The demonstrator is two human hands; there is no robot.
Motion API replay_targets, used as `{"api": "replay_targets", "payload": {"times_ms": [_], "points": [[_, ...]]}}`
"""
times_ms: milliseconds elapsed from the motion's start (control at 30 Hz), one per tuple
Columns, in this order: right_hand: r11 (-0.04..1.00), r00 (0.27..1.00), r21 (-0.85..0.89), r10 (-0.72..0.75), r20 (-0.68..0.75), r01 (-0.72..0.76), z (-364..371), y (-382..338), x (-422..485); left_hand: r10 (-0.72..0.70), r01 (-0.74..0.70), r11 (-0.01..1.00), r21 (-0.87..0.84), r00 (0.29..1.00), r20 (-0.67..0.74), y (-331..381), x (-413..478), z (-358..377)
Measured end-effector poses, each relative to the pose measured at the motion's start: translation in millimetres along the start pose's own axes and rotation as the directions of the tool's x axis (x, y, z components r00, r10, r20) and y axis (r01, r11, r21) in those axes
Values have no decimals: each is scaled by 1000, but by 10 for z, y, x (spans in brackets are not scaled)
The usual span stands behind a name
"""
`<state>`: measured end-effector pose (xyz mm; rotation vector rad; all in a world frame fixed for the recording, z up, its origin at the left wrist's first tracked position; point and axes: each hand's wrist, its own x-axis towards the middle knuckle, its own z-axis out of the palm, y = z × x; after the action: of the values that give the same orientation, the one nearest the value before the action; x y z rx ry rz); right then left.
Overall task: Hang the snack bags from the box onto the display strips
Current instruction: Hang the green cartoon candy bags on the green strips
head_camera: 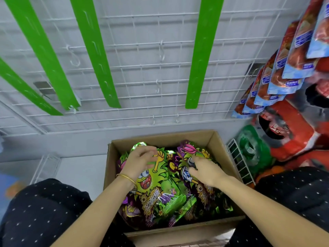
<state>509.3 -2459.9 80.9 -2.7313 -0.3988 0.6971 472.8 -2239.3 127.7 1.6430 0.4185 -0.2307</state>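
An open cardboard box (219,152) sits on the floor between my knees, full of several bright green and purple snack bags (153,191) with cartoon figures. My left hand (140,162), blurred and wearing a gold bangle, hovers over the bags at the box's far left with fingers spread. My right hand (204,170) rests on a purple and green bag (188,152) at the far right, fingers curled against its top. Several empty green display strips (201,56) hang on the white wire grid (142,68) above the box.
Red and blue snack bags (284,72) hang in a column at the right. Below them lie red packs (288,129) and a green pack (252,147) beside a small white wire rack (238,161). Loose white hooks hang on the grid. My dark dotted trouser legs flank the box.
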Motion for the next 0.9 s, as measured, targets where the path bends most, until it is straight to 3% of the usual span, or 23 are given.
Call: {"api": "replay_targets", "payload": {"times_ms": [133,200,300,433,567,633,700,733,800,867,900], "points": [[997,982,-82,-22,-187,7,-106,2,-67,-46,46,999,0,996,81,14,-9,161],[996,952,-90,-44,-303,18,-196,-48,-134,-139,154,984,-94,980,144,48,-3,275],[965,861,-199,-246,-445,173,-296,-232,-268,-228,313,908,-278,927,298,246,35,472],[898,757,-294,-435,-488,327,-299,-325,-435,-211,300,917,-262,924,320,544,51,677],[884,772,-281,-463,-435,372,-442,-269,-527,-229,314,917,-247,920,318,706,111,589],[899,816,-200,-439,-377,391,-545,-251,-537,-183,234,948,-218,956,230,783,156,524],[911,845,3,-381,-376,412,-623,-247,-560,-81,95,991,-99,987,141,859,187,466],[907,819,66,-343,-459,416,-676,-252,-576,-29,32,999,-21,992,124,910,174,440],[924,696,89,-215,-685,373,-852,-234,-544,82,-100,986,136,988,135,1019,151,387],[940,597,85,-138,-790,330,-1109,-203,-470,178,-215,950,226,969,172,1160,128,353],[940,591,92,-129,-796,329,-1259,-174,-422,236,-283,918,277,953,192,1231,124,335]]}}
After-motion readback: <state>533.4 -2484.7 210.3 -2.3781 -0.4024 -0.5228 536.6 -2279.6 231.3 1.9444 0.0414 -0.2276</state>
